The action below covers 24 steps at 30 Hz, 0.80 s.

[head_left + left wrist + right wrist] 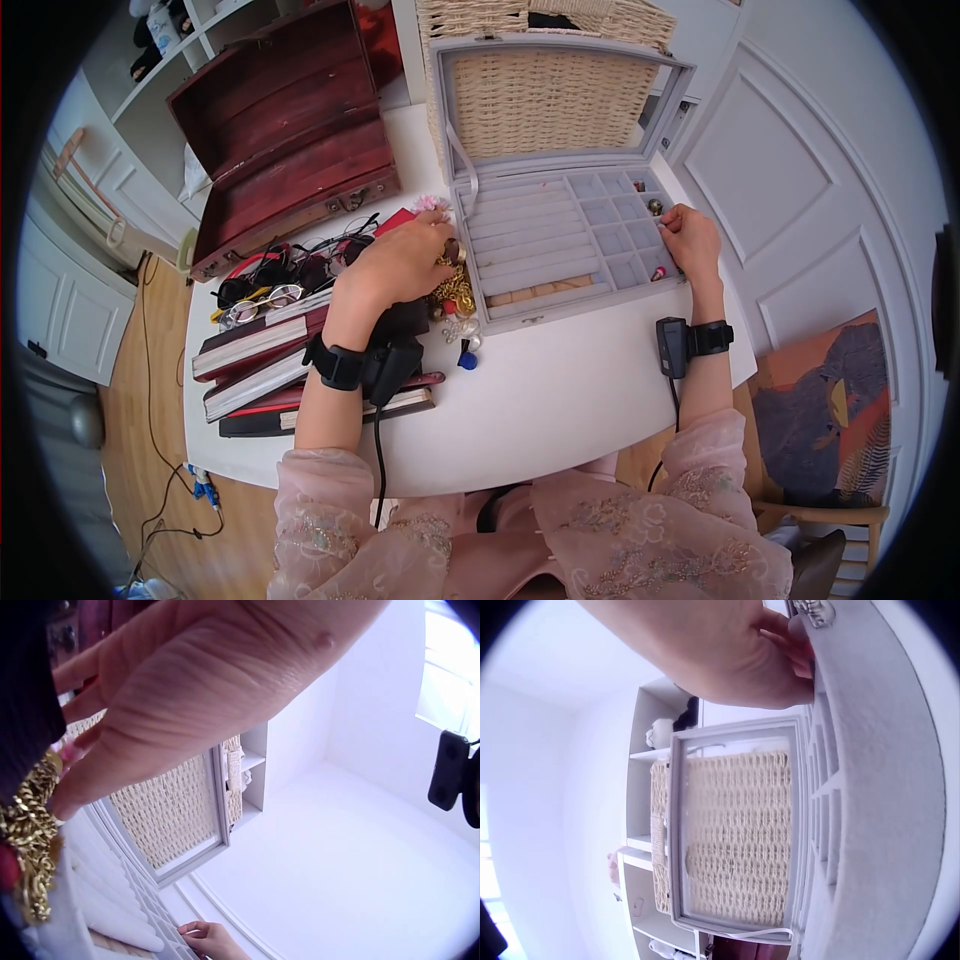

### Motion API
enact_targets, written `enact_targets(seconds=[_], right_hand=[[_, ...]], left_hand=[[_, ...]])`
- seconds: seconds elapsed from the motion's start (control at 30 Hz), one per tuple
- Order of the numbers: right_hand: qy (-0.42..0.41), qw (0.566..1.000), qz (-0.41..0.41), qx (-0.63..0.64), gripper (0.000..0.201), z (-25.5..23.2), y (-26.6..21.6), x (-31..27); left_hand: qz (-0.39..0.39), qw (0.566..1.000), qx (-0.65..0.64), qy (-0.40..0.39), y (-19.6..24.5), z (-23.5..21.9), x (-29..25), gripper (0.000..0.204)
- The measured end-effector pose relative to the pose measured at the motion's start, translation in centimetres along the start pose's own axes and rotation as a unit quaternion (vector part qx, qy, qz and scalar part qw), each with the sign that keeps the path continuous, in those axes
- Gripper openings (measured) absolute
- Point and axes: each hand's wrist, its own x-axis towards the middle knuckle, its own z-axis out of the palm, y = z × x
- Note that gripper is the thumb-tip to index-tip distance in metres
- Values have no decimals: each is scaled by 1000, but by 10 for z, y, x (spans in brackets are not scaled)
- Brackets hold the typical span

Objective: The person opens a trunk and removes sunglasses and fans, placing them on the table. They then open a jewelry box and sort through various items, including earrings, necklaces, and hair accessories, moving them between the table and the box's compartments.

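My left hand (400, 265) reaches over a heap of jewelry, its fingers fairly straight beside a pink frilly piece (431, 204). A bunch of gold chains (455, 290) lies right at its thumb. In the left wrist view the same gold chains (30, 832) show near the thumb tip. My right hand (692, 243) is bent at the right edge of the grey jewelry box (540, 318), fingertips over the small compartments. In the right wrist view those fingertips dip behind the box wall (885, 787); I cannot tell whether they pinch anything. Small ornaments (655, 207) sit in nearby compartments.
The box's windowed lid (660, 100) stands raised before a wicker basket (540, 110). An open dark red case (300, 190) stands at the back left. Eyeglasses (285, 295) and stacked books (260, 350) lie left of my left hand. A blue-capped item (467, 358) lies in front.
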Motion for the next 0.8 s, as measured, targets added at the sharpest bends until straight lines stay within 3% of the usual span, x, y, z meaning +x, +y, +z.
enact_targets(seconds=[0.37,0.53,0.8], right_hand=[[-15,1000,12,-5,15,1,1,1],[-13,1000,11,-7,15,0,0,0],[-14,1000,17,-18,15,-1,-2,0]], left_hand=[[7,1000,7,-7,3,-3,0,45],[-42,999,5,-15,9,-8,0,40],[-18,999,36,-35,0,-2,5,32]])
